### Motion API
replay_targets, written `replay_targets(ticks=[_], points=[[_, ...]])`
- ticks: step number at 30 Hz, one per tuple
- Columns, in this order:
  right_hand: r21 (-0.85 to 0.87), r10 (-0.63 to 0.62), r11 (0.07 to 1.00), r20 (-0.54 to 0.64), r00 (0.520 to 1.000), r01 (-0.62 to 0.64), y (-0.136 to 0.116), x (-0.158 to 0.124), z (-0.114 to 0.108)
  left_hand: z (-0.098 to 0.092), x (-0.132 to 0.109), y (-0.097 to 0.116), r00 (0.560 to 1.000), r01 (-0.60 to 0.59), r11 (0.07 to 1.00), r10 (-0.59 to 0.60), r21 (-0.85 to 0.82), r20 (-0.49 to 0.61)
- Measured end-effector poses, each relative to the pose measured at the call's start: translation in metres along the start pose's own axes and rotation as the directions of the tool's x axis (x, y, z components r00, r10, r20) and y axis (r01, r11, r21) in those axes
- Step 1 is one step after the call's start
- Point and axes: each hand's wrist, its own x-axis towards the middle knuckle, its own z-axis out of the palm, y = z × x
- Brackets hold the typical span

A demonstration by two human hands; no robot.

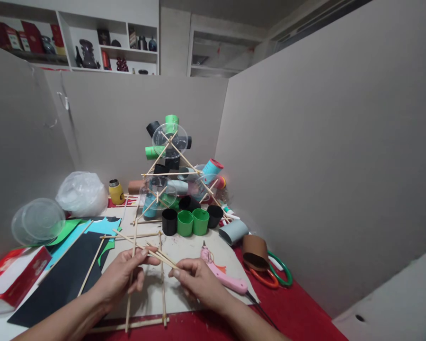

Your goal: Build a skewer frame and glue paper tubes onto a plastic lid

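My left hand (pixel 124 274) pinches thin wooden sticks (pixel 163 258) between thumb and fingers, over the near part of the board. My right hand (pixel 200 280) has its thumb and fingers closed on the right ends of the same sticks. Below and around them is a frame of joined wooden sticks (pixel 162 289); one upright stick (pixel 129 308) passes by my left hand, and whether that hand grips it I cannot tell. To the right of my hands lies a pink glue gun (pixel 227 279), its nozzle pointing away from me.
Behind stands a stick structure (pixel 170 174) with clear plastic discs and coloured tubes. Green and black cups (pixel 185 223), a grey tube (pixel 233 232), a brown tube (pixel 254 252) and scissors (pixel 286 272) are nearby. Black paper (pixel 57 284) and a red box (pixel 17 279) lie left; grey partitions (pixel 323 142) surround the table.
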Motion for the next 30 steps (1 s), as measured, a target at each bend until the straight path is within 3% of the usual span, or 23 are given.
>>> replay_targets(ticks=[15,30], points=[[0.048,-0.025,0.998,-0.068,0.997,0.028,0.0030,-0.0007,-0.0013,0.0041,-0.0012,0.0023,0.998,-0.007,0.999,0.011,-0.053,0.062],[0.050,0.028,0.998,-0.085,0.996,-0.024,0.0049,-0.0049,-0.0004,-0.0026,0.0036,-0.0042,0.996,-0.091,0.996,0.092,-0.024,0.022]])
